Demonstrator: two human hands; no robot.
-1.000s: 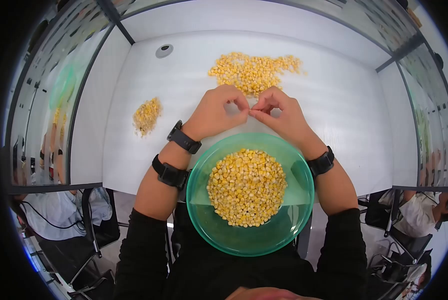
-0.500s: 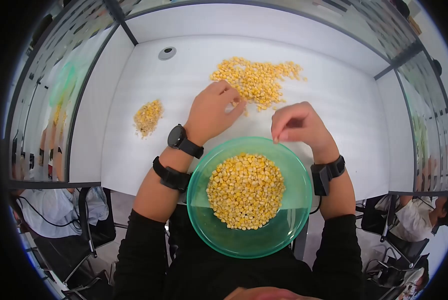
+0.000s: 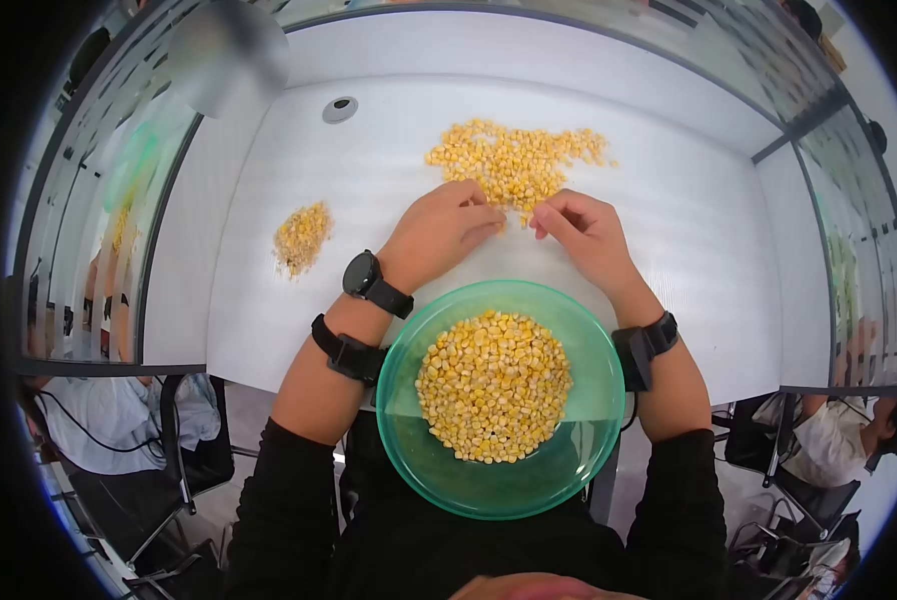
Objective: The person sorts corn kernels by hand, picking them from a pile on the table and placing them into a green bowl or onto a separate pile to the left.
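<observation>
A loose pile of yellow corn kernels (image 3: 508, 160) lies on the white table beyond my hands. My left hand (image 3: 440, 232) is at the pile's near edge, thumb and fingers drawn together beside a few stray kernels. Facing it, my right hand (image 3: 588, 238) has its thumb and forefinger pinched at the same edge. What either fingertip grip contains is too small to make out. Closer to my body, a green translucent bowl (image 3: 598, 440) holds many corn kernels (image 3: 493, 385).
To the left lies a smaller heap of broken bits and kernels (image 3: 303, 238). A round cable grommet (image 3: 340, 109) is set in the table (image 3: 688, 250). Low partitions enclose the sides and back. Other people sit beyond them at both sides. A grey blur covers the upper left.
My right hand has moved from above the bowl's far rim, forward and left, to the pile's near edge. My left hand has shifted slightly nearer and to the right.
</observation>
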